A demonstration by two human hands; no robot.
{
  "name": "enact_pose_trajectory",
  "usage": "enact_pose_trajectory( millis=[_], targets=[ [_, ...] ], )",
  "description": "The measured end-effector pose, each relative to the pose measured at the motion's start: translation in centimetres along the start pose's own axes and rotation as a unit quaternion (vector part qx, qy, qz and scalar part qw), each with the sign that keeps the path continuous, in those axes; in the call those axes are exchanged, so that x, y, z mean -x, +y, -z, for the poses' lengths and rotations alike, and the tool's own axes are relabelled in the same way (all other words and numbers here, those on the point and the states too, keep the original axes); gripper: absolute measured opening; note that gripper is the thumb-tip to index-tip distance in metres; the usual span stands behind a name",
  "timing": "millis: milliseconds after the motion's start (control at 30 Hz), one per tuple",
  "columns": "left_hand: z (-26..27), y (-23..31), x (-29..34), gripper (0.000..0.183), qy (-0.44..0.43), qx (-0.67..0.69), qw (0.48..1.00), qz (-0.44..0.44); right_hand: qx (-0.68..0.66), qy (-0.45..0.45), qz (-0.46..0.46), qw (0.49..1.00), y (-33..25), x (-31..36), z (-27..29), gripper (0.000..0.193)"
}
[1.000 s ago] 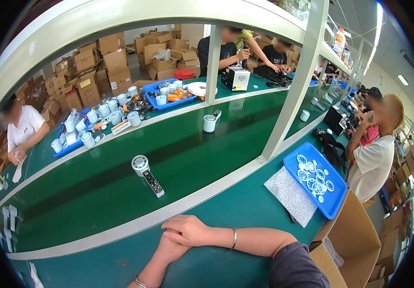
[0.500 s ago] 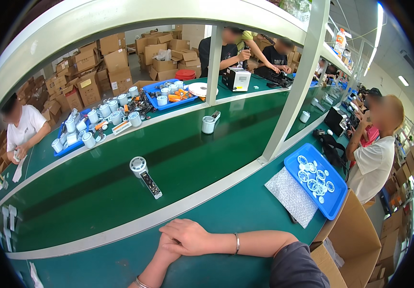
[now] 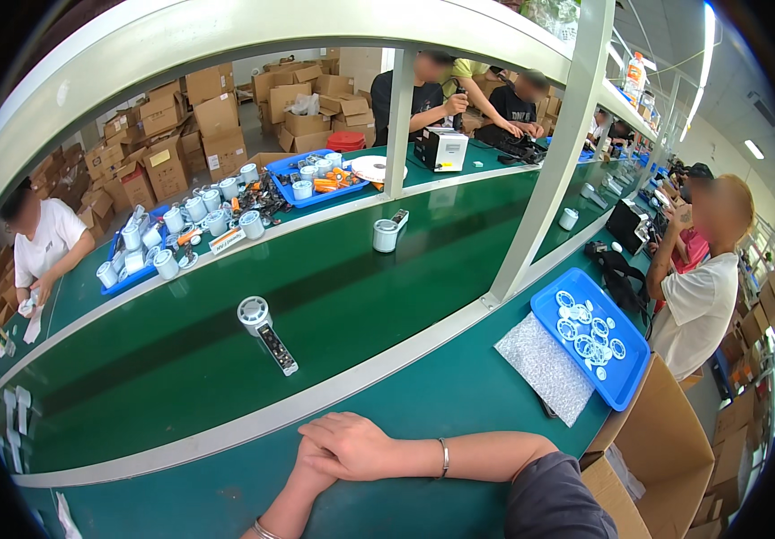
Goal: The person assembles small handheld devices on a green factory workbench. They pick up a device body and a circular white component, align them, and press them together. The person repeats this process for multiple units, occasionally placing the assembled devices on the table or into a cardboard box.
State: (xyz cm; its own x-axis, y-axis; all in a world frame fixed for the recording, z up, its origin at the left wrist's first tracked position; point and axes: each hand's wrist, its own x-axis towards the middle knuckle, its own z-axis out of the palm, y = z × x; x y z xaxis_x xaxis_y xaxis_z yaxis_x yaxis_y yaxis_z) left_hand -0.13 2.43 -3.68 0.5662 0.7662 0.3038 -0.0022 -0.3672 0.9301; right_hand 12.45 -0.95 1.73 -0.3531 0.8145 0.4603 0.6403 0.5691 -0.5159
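Note:
On the green tabletop (image 3: 217,490) at the front, my right hand (image 3: 356,446) lies over my left hand (image 3: 314,474), its fingers bent down around it. The left hand's fingers are hidden beneath. Neither hand touches a part. Beyond them, on the green conveyor belt (image 3: 387,305), a white round-headed device (image 3: 254,313) lies with its handle open, showing dark inner parts. Farther back on the belt stands a similar white device (image 3: 386,235).
To the right, a blue tray (image 3: 625,386) of white rings overlaps a bubble-wrap sheet (image 3: 545,368), with an open carton (image 3: 666,440) beside it. A metal post (image 3: 554,162) rises by the belt. Across it are white housings (image 3: 194,207) and people working.
Both white devices on the belt have shifted slightly to the left. At the far left, a person's hands have moved a little. My hands stay in the same clasp.

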Motion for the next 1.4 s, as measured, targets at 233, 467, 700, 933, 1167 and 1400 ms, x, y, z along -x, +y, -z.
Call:
enact_pose_trajectory(
  millis=[233, 467, 700, 933, 1167, 1400],
  targets=[
    [0.1, 0.3, -0.3, 0.016, -0.014, -0.025, 0.999, -0.021, -0.010, 0.001, -0.009, 1.000, 0.0, 0.0, 0.0, 0.042],
    [0.0, 0.5, -0.2, 0.017, -0.004, -0.003, 1.000, 0.008, -0.015, 0.006, -0.008, 1.000, 0.1, 0.0, -0.1, 0.040],
    [0.0, 0.7, -0.3, 0.018, -0.007, -0.014, 1.000, 0.004, -0.016, -0.002, -0.018, 1.000, 0.1, 0.0, -0.1, 0.039],
    [0.1, 0.6, -0.2, 0.018, -0.007, -0.005, 1.000, 0.009, -0.014, 0.004, -0.015, 1.000, 0.0, 0.0, -0.1, 0.038],
    [0.1, 1.3, -0.4, 0.018, -0.009, -0.019, 1.000, -0.006, -0.017, 0.002, -0.017, 1.000, 0.1, 0.0, -0.2, 0.038],
    [0.0, 0.8, -0.4, 0.016, -0.004, -0.026, 1.000, -0.008, -0.021, 0.008, -0.015, 1.000, 0.2, 0.0, -0.2, 0.037]
  ],
)
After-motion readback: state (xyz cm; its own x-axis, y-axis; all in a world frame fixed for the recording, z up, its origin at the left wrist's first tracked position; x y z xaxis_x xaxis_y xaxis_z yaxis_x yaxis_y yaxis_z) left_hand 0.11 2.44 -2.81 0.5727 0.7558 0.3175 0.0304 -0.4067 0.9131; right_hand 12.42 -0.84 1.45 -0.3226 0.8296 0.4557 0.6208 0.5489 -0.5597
